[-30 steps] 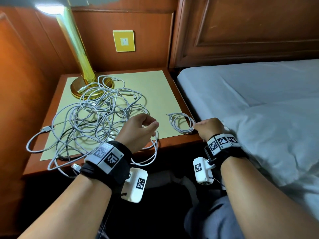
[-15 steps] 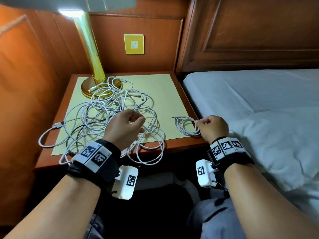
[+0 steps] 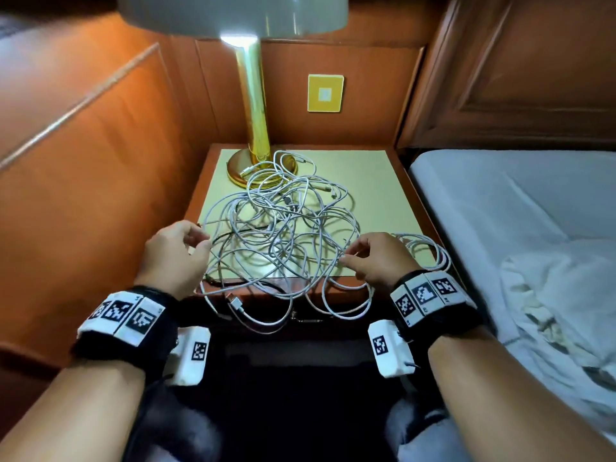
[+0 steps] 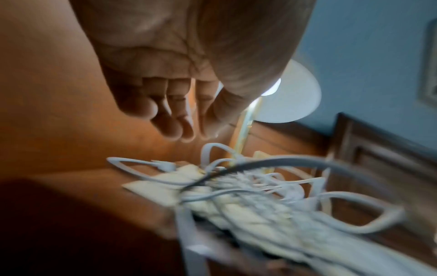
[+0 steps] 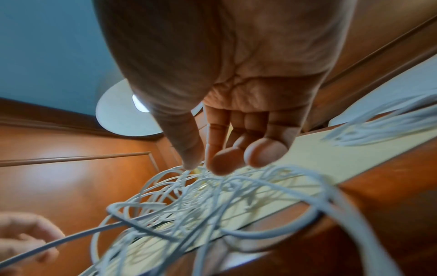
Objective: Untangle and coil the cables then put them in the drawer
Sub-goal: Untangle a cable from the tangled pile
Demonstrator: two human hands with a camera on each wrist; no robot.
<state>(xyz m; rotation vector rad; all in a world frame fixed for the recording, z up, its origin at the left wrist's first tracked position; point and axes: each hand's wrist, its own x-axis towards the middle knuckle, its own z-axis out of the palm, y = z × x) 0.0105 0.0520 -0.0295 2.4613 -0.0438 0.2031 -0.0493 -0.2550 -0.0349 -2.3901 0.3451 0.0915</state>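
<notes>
crowding the desk (image 3: 393, 181), tangled cables (image 3: 283, 235) lie against the lamp base (image 3: 263, 168), loops overhanging the front edge; coiled cable (image 3: 433, 251) beside the bed (image 3: 516, 211). left grip (image 3: 173, 251) pinches a strand; right grip (image 3: 373, 258) pinches another.

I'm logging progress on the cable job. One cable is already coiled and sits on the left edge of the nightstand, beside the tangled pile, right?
Not quite: the coiled cable lies at the right edge of the nightstand, next to the bed, as the head view shows. It does sit beside the tangled pile.
</notes>
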